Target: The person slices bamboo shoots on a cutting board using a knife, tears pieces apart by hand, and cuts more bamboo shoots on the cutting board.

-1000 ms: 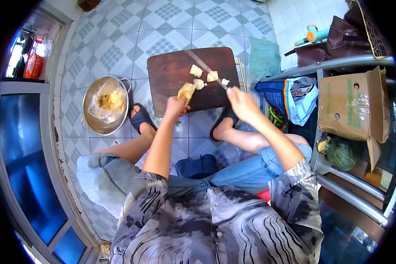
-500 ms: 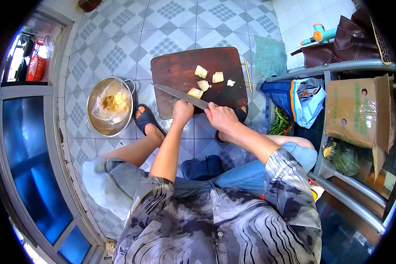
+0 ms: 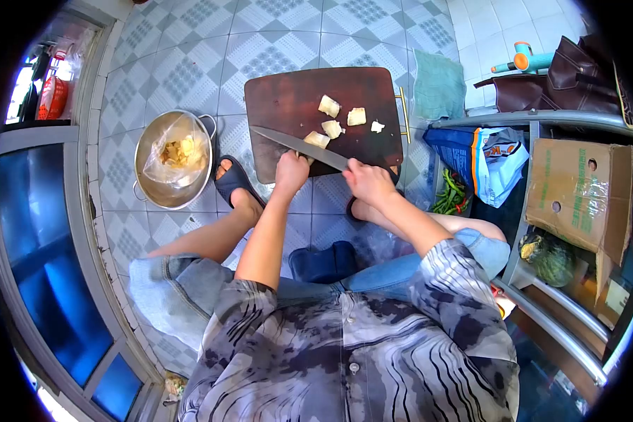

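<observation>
Over a dark brown cutting board [image 3: 295,91], my right hand [image 3: 368,181] is closed round the handle of a long knife [image 3: 299,146], its blade pointing left. My left hand [image 3: 292,171] is closed at the board's near edge, its fingers against a pale yellow piece [image 3: 316,139] that the blade crosses. How much of that piece the hand and blade hide cannot be made out. Several cut pale chunks [image 3: 356,116] and a small white scrap [image 3: 378,126] lie on the board beyond the knife.
A steel pot [image 3: 143,151] with a plastic bag of yellow pieces stands left of the board. On the right are green chillies [image 3: 451,193], a blue and white bag [image 3: 498,162], a cardboard box [image 3: 577,190] and a green squash [image 3: 552,260]. A teal cloth [image 3: 437,84] lies behind.
The knife has swung from pointing away to lying across the near part of the board. My left hand has lowered the yellow piece from the air onto the board, under the blade.
</observation>
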A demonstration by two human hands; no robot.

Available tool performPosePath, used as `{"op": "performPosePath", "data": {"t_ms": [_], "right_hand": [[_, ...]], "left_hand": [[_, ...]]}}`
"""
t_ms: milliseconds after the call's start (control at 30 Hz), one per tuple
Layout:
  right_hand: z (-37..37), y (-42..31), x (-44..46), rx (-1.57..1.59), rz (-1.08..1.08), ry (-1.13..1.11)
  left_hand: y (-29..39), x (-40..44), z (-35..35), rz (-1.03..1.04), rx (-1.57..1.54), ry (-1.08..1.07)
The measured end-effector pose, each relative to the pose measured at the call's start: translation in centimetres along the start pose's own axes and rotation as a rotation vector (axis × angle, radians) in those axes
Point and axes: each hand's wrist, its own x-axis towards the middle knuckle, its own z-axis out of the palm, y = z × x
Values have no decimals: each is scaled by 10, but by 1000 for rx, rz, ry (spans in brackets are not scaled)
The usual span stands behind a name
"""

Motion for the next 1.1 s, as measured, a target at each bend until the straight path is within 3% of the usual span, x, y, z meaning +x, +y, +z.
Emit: {"op": "performPosePath", "data": {"t_ms": [167,233,433,733,833,933,1100], "right_hand": [[-5,-3,-4,-81,56,-120],[4,-19,16,12,-63,62],[-4,-49,57,-32,-98,-6],[-4,28,-15,-219,3,-48],[11,-1,14,-74,-92,103],[8,-41,60,-38,-134,56],[6,-25,48,-88,-117,62]], "left_hand": [[22,-19,-11,-5,123,-64],[27,-21,-15,-14,140,-81],[7,-12,-9,7,89,-61],[11,-7,-15,-14,31,-119],[19,-18,-21,11,186,-150],[20,-16,-22,47,199,-142],[5,-5,-23,-9,147,-85]]}}
